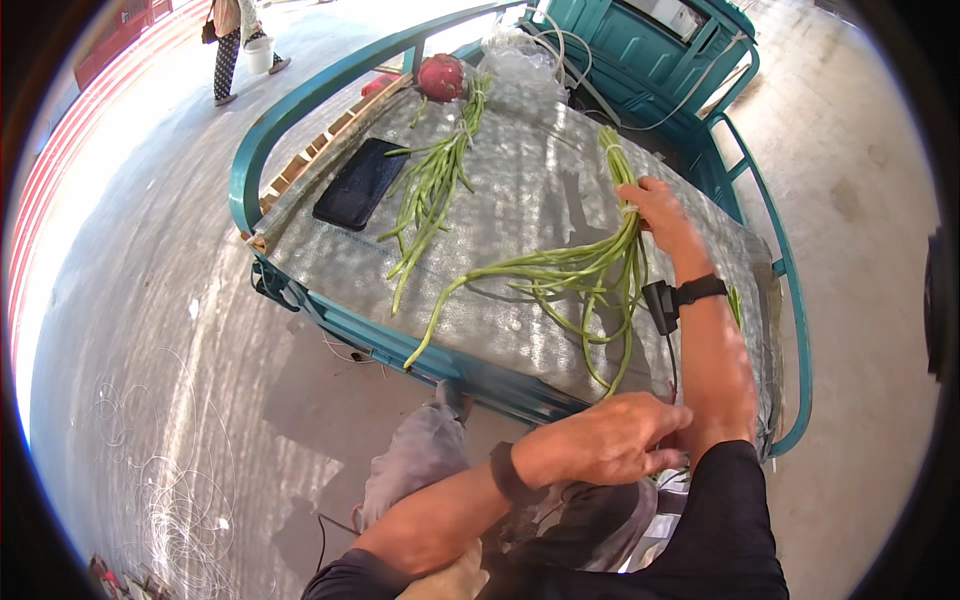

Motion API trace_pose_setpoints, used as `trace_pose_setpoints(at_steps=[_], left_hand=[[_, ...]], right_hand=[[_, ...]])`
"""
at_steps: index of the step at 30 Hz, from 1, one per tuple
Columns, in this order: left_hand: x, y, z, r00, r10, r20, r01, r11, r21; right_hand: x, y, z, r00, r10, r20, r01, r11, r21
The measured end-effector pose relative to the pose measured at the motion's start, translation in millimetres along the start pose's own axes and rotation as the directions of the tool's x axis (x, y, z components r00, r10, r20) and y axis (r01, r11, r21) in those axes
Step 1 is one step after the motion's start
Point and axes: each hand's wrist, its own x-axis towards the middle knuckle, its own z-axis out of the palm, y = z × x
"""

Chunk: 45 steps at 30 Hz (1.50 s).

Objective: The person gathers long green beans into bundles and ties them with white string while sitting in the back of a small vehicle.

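My right hand (pixel 660 212) is closed around a bunch of long green beans (pixel 600 262) near its upper, tied end. The loose ends of the beans fan out toward me and to the left over a grey cloth-like cover (pixel 530 345). Lower down, my left hand (pixel 612 440) is beside my right forearm, with its fingers bent together. Whatever those fingers may hold is too hard to make out. Another tied bunch of long beans (pixel 440 175) lies farther left on the cover. Some more green shows behind my right wrist, mostly hidden.
A dark phone (pixel 360 183) lies near the left edge. A red ball (pixel 440 77) and clear plastic (pixel 522 65) are at the back. Teal cart rails (pixel 252 165) surround the cover. Beyond, a person (pixel 228 50) carries a white bucket (pixel 260 56). Thin string (pixel 185 510) is tangled on the ground.
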Motion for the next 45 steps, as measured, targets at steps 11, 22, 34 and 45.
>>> trace_pose_setpoints(at_steps=[11,22,34,45], left_hand=[[10,18,-52,0.724,-0.231,-0.65,-0.196,0.834,-0.515],[10,13,-59,0.677,-0.128,-0.725,-0.215,0.907,-0.361],[19,13,-41,0.819,-0.269,-0.507,-0.025,0.865,-0.5],[14,-13,-48,0.801,-0.422,-0.424,0.064,0.765,-0.641]], right_hand=[[-220,-101,-102,0.759,-0.37,-0.535,0.6,0.716,0.356],[-346,-147,-43,0.592,-0.298,-0.748,0.655,0.72,0.231],[-270,-44,57,0.745,-0.538,-0.394,0.416,0.837,-0.356],[-274,-27,78,0.763,-0.54,-0.356,0.495,0.842,-0.215]])
